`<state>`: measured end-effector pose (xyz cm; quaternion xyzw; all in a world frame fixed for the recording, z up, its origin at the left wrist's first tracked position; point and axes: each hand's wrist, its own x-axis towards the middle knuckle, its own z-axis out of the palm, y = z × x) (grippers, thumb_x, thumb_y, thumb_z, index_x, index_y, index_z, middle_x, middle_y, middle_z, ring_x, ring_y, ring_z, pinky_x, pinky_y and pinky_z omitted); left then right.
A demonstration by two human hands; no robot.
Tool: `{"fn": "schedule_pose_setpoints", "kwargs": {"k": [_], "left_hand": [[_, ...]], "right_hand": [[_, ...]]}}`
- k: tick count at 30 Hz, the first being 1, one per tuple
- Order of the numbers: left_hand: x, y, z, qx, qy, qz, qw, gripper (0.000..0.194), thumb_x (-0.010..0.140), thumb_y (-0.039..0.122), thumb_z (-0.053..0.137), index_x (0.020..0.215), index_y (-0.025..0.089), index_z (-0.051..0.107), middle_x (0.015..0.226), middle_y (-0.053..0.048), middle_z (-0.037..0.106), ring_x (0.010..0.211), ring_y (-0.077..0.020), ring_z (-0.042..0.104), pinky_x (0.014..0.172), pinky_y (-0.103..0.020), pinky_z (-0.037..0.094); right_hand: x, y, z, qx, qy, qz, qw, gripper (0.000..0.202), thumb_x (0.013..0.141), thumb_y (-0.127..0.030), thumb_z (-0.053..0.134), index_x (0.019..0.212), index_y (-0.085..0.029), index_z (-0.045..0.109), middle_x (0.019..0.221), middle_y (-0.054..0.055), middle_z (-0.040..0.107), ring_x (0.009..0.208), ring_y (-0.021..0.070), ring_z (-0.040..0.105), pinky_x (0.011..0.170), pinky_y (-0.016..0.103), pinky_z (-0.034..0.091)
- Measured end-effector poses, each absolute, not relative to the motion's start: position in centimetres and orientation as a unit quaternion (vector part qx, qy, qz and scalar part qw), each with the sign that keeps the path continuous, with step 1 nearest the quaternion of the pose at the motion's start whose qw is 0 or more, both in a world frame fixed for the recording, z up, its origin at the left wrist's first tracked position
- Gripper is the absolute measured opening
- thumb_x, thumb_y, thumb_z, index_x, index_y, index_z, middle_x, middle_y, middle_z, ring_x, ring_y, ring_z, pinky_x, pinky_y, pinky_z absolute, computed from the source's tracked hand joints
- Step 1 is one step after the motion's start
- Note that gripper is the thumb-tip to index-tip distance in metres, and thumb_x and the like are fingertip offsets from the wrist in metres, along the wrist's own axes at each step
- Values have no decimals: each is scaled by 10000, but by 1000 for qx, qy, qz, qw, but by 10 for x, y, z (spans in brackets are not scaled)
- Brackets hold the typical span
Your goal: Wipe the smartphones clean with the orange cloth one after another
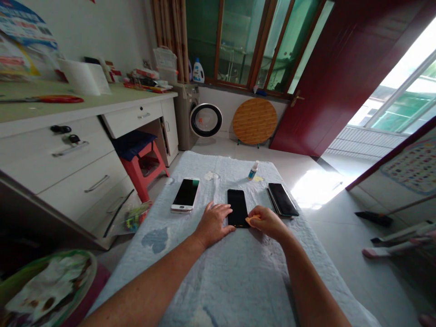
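Observation:
A black smartphone (237,206) lies screen up in the middle of the cloth-covered table. My left hand (214,222) rests at its left edge, fingers spread, with fingertips and thumb touching the phone's side. At the lower right edge, my right hand (267,221) is closed on a small orange cloth (250,221) pressed against the phone. To the left sits a white phone (185,194) with a dark screen, apparently stacked on another. On the right, a dark phone (283,200) also seems to lie on another one. Beyond them stands a small spray bottle (253,170) with a blue label.
A light blue patterned cloth (218,281) covers the table. Left are a white desk (81,159), a red stool (146,165) and a waste bin (91,277). Behind stand a washing machine (186,116) with its door open, a round wooden tabletop (255,121) and a red door (316,77).

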<state>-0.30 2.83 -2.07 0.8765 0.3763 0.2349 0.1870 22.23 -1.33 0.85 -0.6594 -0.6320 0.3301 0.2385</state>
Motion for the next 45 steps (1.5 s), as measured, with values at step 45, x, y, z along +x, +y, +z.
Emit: {"fn": "schedule_pose_setpoints", "kwargs": {"k": [45], "left_hand": [[-1, 15, -10, 798, 432, 354, 225, 664, 777, 202, 577, 1398, 208, 339, 1141, -56, 633, 944, -185, 647, 869, -314, 519]], "right_hand": [[173, -12, 3, -541, -495, 477, 485, 224, 682, -351, 657, 804, -164, 637, 1103, 88, 659, 644, 97, 528, 544, 213, 380]]}}
